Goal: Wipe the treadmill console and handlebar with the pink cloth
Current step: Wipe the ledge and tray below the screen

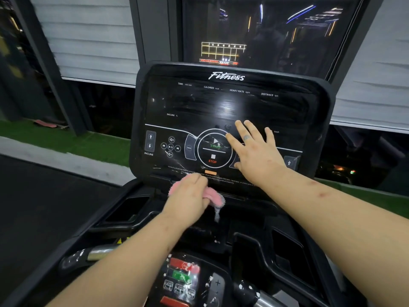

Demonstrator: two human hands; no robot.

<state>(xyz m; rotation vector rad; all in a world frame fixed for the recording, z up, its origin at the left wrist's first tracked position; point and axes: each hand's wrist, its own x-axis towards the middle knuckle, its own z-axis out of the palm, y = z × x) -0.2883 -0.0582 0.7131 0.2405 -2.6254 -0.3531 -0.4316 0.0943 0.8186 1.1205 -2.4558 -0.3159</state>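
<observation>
The black treadmill console (pixel 199 103) fills the middle of the view, tilted toward me, with a START/STOP dial at its centre. My left hand (pixel 188 196) holds the pink cloth (pixel 212 194) bunched against the console's bottom edge, a frayed corner hanging down. My right hand (pixel 254 149) lies flat on the panel right of the dial, fingers spread. The chrome handlebar (pixel 99 251) shows at lower left, under my left forearm.
A dark window (pixel 265 29) with light reflections stands behind the console. Cup-holder recesses (pixel 128 209) flank the lower tray. A lower control pad (pixel 181 278) with red and green buttons sits near me. Green turf (pixel 66 140) and a grey floor lie to the left.
</observation>
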